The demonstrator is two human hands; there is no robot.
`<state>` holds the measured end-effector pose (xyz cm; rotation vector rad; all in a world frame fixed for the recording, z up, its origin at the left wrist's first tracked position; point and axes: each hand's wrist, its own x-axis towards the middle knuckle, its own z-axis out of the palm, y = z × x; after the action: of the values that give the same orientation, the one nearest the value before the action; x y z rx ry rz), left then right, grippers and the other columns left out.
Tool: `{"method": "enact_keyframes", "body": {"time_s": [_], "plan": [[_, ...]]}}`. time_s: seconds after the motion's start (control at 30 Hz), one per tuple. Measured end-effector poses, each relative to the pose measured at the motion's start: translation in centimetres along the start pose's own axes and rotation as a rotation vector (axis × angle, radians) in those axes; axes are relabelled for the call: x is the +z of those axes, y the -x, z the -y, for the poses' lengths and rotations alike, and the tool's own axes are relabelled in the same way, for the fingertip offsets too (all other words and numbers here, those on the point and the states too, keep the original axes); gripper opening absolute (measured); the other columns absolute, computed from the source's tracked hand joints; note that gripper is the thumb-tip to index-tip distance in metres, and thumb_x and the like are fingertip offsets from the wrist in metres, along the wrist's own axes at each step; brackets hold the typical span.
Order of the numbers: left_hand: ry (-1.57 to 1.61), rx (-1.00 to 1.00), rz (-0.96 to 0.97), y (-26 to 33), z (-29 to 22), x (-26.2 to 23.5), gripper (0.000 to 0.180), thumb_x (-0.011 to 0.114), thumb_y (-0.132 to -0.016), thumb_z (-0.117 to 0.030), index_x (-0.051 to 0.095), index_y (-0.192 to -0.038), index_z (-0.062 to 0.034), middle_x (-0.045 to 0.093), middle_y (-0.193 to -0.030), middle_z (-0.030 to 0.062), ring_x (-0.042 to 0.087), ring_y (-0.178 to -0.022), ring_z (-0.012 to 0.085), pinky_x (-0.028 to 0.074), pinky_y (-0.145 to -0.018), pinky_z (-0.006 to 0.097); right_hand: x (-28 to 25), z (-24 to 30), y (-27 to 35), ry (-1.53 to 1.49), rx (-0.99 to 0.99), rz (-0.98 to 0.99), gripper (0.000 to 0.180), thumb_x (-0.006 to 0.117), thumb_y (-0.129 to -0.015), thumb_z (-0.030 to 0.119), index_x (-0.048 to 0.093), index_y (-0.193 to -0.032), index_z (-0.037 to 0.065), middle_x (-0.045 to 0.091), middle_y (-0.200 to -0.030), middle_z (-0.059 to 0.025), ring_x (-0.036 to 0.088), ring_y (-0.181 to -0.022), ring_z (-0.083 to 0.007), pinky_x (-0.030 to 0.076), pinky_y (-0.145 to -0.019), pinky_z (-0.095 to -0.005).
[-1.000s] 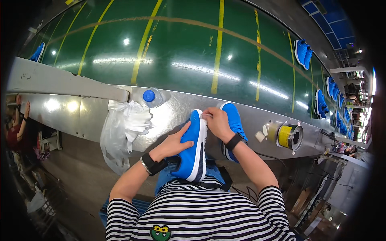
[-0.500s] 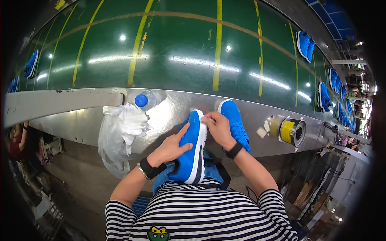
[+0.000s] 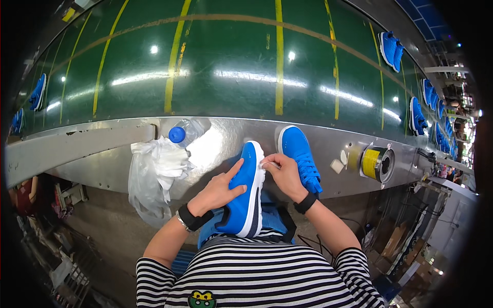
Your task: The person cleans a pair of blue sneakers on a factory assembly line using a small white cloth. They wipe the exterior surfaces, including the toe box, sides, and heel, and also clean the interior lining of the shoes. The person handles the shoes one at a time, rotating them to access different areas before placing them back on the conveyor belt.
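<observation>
A blue shoe with a white sole [image 3: 248, 195] lies on its side in front of me, toe pointing away. My left hand [image 3: 218, 191] presses flat against its upper and holds it steady. My right hand [image 3: 283, 174] pinches a small white piece against the white sole edge near the toe. A second blue shoe [image 3: 301, 156] rests upright on the metal ledge [image 3: 102, 149] just right of my right hand. Both wrists wear black bands.
A green conveyor belt [image 3: 231, 66] with yellow lines runs behind the ledge, carrying more blue shoes [image 3: 390, 49] at the right and left. A clear bottle with a blue cap [image 3: 184, 133], a white plastic bag [image 3: 154, 177] and a yellow tape roll [image 3: 375, 163] sit along the ledge.
My right hand has slid along the shoe's sole edge toward the toe. The left hand stays pressed on the upper.
</observation>
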<state>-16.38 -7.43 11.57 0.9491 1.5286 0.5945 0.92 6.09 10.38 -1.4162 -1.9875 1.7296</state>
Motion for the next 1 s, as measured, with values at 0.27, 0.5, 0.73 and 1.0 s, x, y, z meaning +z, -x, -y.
{"method": "enact_keyframes", "body": {"time_s": [0.27,0.5,0.73,1.0], "plan": [[-0.092,-0.02,0.013,-0.1,-0.6,0.0,0.075,0.058,-0.081,-0.036,0.022,-0.145,-0.0187,0.059,-0.091,0.0297,0.057,-0.089,0.0445,0.044,-0.082,0.046,0.0,0.0,-6.2,0.362,-0.116,0.013,0.019,0.068,-0.076,0.02,0.069,-0.083,0.003,0.065,-0.082,-0.0123,0.062,-0.078,-0.0224,0.047,-0.073,-0.0308],[-0.093,-0.021,-0.01,0.2,-0.5,0.1,0.074,0.058,-0.081,-0.035,0.022,-0.144,-0.0197,0.058,-0.094,0.0304,0.057,-0.091,0.0451,0.043,-0.085,0.045,1.0,-1.2,-9.0,0.298,-0.103,0.079,0.017,0.067,-0.075,0.018,0.069,-0.082,0.003,0.067,-0.073,-0.0135,0.064,-0.069,-0.0213,0.049,-0.064,-0.0323],[-0.052,-0.025,-0.032,0.1,0.1,0.5,0.074,0.059,-0.081,-0.034,0.023,-0.144,-0.0198,0.058,-0.103,0.0295,0.055,-0.1,0.0442,0.042,-0.089,0.044,0.7,0.4,-3.5,0.236,-0.188,-0.051,0.01,0.066,-0.077,0.009,0.067,-0.083,0.001,0.063,-0.078,-0.012,0.061,-0.07,-0.0203,0.046,-0.063,-0.0299],[-0.082,-0.038,-0.014,0.1,-1.3,0.5,0.073,0.059,-0.081,-0.033,0.025,-0.144,-0.0163,0.058,-0.108,0.0287,0.057,-0.101,0.0425,0.044,-0.088,0.042,0.6,-0.2,1.4,0.227,-0.309,-0.136,0.004,0.063,-0.076,0.003,0.065,-0.08,0.004,0.058,-0.074,-0.0101,0.057,-0.068,-0.0231,0.044,-0.061,-0.0315]]}}
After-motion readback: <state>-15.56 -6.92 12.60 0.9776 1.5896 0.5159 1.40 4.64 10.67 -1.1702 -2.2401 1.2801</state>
